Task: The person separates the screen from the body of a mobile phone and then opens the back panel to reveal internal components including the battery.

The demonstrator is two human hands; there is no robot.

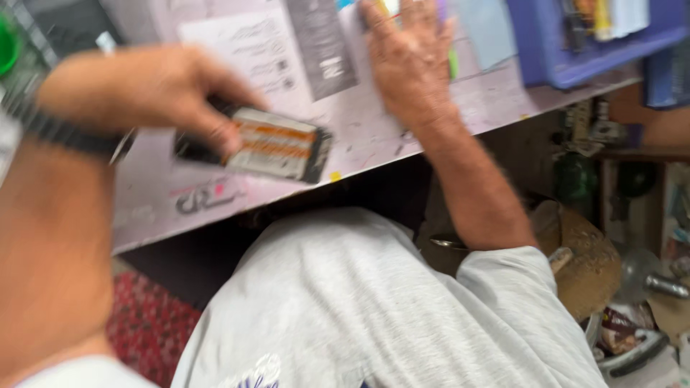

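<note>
The left hand [154,90] is closed around a flat rectangular device [269,144], likely a phone or a screen part, with a dark frame and a pale face crossed by orange stripes. The fingers [215,126] pinch its left end, and the rest of it sticks out to the right, just above the near part of the counter [374,136]. A dark band [61,133] circles the left wrist. The whole view is blurred, so finer detail on the device cannot be made out.

The right hand [410,57] lies flat and open on the counter, fingers spread and pointing away from the person, holding nothing. Its fingertips rest on or beside some coloured flat pieces at the far edge of the view; which it touches cannot be told. The two hands are well apart, with the device between them but nearer the left.

The counter is a pinkish, stained and scratched board. A white printed sheet [251,47] and a grey printed strip [323,47] lie on it between the hands, farther back. A blue tray [546,61] holding small items sits at the far right corner. Below the counter edge shows the person's pale grey shirt [345,302], a red patterned rug [147,327] on the left, and cluttered tools and containers on the right.
</note>
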